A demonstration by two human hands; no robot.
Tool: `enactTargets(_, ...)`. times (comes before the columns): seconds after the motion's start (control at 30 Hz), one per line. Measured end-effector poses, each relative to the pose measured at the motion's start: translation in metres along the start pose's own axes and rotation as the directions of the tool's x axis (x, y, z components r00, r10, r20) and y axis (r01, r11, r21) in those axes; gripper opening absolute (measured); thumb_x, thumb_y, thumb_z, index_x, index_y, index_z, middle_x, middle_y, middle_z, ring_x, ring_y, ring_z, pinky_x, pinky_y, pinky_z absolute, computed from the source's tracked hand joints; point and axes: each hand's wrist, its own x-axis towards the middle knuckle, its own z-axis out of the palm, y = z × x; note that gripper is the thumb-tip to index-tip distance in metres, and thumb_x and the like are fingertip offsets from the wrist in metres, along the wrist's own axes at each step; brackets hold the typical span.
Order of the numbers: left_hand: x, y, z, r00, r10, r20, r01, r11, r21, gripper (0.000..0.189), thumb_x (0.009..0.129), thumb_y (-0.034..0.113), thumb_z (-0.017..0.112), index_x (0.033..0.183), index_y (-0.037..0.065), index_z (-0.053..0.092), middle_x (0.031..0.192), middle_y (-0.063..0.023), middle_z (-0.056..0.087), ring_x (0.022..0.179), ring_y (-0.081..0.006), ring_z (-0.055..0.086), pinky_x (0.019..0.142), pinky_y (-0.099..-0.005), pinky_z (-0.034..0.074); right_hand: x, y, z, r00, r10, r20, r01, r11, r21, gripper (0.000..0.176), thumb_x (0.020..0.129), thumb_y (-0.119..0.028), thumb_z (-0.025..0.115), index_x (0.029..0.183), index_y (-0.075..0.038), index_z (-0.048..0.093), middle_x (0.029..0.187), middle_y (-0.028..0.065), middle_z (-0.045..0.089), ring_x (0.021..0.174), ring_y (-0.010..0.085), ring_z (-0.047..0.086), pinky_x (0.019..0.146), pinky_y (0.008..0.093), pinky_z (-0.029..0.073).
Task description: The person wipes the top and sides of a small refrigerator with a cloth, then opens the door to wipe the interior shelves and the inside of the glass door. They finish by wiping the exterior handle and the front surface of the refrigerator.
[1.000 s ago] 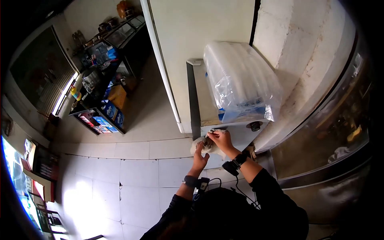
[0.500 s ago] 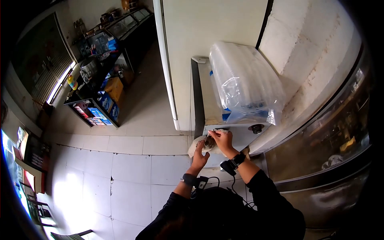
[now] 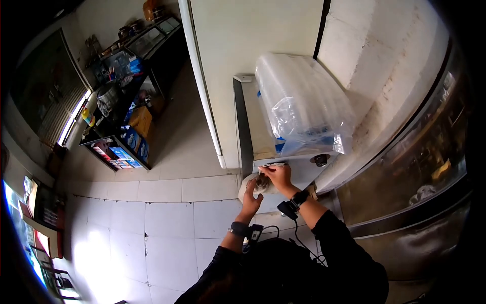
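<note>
A pale, rounded sack-like thing with a dark, brownish middle hangs against the front of a white cabinet. My left hand rests along its near left side, fingers curled on it and thumb standing apart. Just to the right, my right hand pinches at its upper edge, where a light bit shows between thumb and fingertips. What exactly the fingertips hold is too small to tell. Both wrists wear dark bands with small devices and cables.
On the cabinet lies a big clear plastic bag of stacked pale items. A black knob sits on the cabinet front. A white door-like panel rises behind. A curved glass case is at right, a dark counter far left.
The view has shifted slightly, so the cabinet and plastic bag appear farther left. My right hand has moved a little left along the sack-like thing's upper edge; my left hand stays on its side.
</note>
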Motion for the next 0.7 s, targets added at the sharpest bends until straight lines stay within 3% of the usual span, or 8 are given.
enactTargets(0.17, -0.002, 0.0, 0.001, 1.0, 0.01, -0.017, -0.009, 0.998, 0.057, 0.053, 0.057, -0.003, 0.046, 0.109, -0.008, 0.034, 0.11, -0.0209, 0.04, 0.106, -0.0275, 0.036, 0.088, -0.0287, 0.026, 0.003, -0.005, -0.004, 0.998, 0.038, 0.059, -0.037, 0.999, -0.009, 0.03, 0.064, -0.034, 0.06, 0.054, -0.005, 0.06, 0.042, 0.0042, 0.051, 0.038, 0.0181, 0.051, 0.039, 0.0263, 0.038)
enactTargets(0.27, -0.002, -0.002, 0.003, 0.998, 0.04, -0.041, -0.037, 0.995, 0.089, 0.053, 0.057, -0.003, 0.046, 0.109, -0.008, 0.034, 0.108, -0.0211, 0.041, 0.105, -0.0278, 0.037, 0.088, -0.0288, 0.027, 0.002, -0.003, -0.001, 1.0, 0.008, 0.01, -0.008, 1.0, -0.007, 0.033, 0.063, -0.031, 0.063, 0.049, -0.002, 0.058, 0.04, 0.0041, 0.051, 0.036, 0.0147, 0.05, 0.036, 0.0236, 0.037)
enactTargets(0.33, -0.002, -0.002, 0.003, 0.997, -0.073, -0.017, 0.074, 0.996, 0.049, 0.054, 0.056, -0.002, 0.049, 0.108, -0.007, 0.036, 0.112, -0.0228, 0.036, 0.109, -0.0305, 0.032, 0.091, -0.0303, 0.024, 0.003, -0.003, -0.002, 1.0, 0.006, 0.008, -0.006, 1.0, -0.012, 0.033, 0.063, -0.032, 0.063, 0.049, -0.002, 0.058, 0.04, 0.0038, 0.051, 0.036, 0.0142, 0.05, 0.036, 0.0236, 0.037)
enactTargets(0.47, 0.001, 0.001, 0.006, 0.996, -0.085, 0.01, 0.085, 0.995, 0.052, 0.054, 0.056, -0.002, 0.048, 0.108, -0.007, 0.035, 0.111, -0.0215, 0.038, 0.107, -0.0294, 0.034, 0.09, -0.0297, 0.025, 0.004, 0.002, 0.0, 0.999, 0.026, 0.035, -0.026, 1.0, 0.001, 0.036, 0.062, -0.036, 0.062, 0.049, -0.003, 0.058, 0.039, 0.0027, 0.05, 0.035, 0.0129, 0.05, 0.036, 0.0234, 0.037)
enactTargets(0.6, 0.003, 0.001, 0.011, 0.997, -0.074, 0.011, 0.073, 0.996, 0.056, 0.052, 0.057, -0.001, 0.046, 0.108, -0.007, 0.035, 0.107, -0.0191, 0.04, 0.104, -0.0281, 0.036, 0.087, -0.0298, 0.028, 0.005, 0.006, 0.001, 0.999, 0.002, 0.044, 0.005, 0.989, -0.15, 0.043, 0.062, -0.043, 0.06, 0.045, -0.003, 0.056, 0.037, 0.0024, 0.048, 0.033, 0.0138, 0.048, 0.035, 0.0247, 0.036)
enactTargets(0.63, 0.003, -0.001, 0.013, 0.997, -0.08, 0.001, 0.08, 0.996, 0.034, 0.052, 0.057, 0.0, 0.045, 0.108, -0.007, 0.035, 0.106, -0.0186, 0.041, 0.103, -0.0275, 0.038, 0.086, -0.0298, 0.029, 0.006, 0.001, -0.002, 1.0, 0.018, 0.023, -0.016, 0.999, -0.047, 0.047, 0.061, -0.045, 0.059, 0.042, -0.003, 0.053, 0.036, 0.0051, 0.046, 0.032, 0.0178, 0.046, 0.035, 0.0267, 0.035)
enactTargets(0.67, 0.002, -0.004, 0.014, 0.997, -0.079, 0.003, 0.079, 0.996, 0.043, 0.052, 0.057, 0.0, 0.045, 0.108, -0.007, 0.035, 0.106, -0.0186, 0.041, 0.103, -0.0275, 0.038, 0.086, -0.0298, 0.029, 0.006, -0.001, -0.003, 1.0, 0.02, 0.019, -0.019, 0.999, -0.039, 0.047, 0.061, -0.045, 0.059, 0.042, -0.003, 0.053, 0.036, 0.0051, 0.046, 0.032, 0.0178, 0.046, 0.035, 0.0267, 0.035)
enactTargets(0.7, 0.001, -0.007, 0.016, 0.991, -0.127, -0.037, 0.124, 0.99, -0.07, 0.052, 0.057, 0.0, 0.045, 0.108, -0.007, 0.035, 0.106, -0.0182, 0.042, 0.103, -0.0271, 0.038, 0.086, -0.0295, 0.029, 0.007, -0.003, -0.006, 1.0, 0.009, 0.017, -0.008, 0.997, -0.08, 0.047, 0.061, -0.045, 0.06, 0.042, -0.002, 0.053, 0.036, 0.0066, 0.045, 0.032, 0.0199, 0.046, 0.035, 0.0276, 0.035)
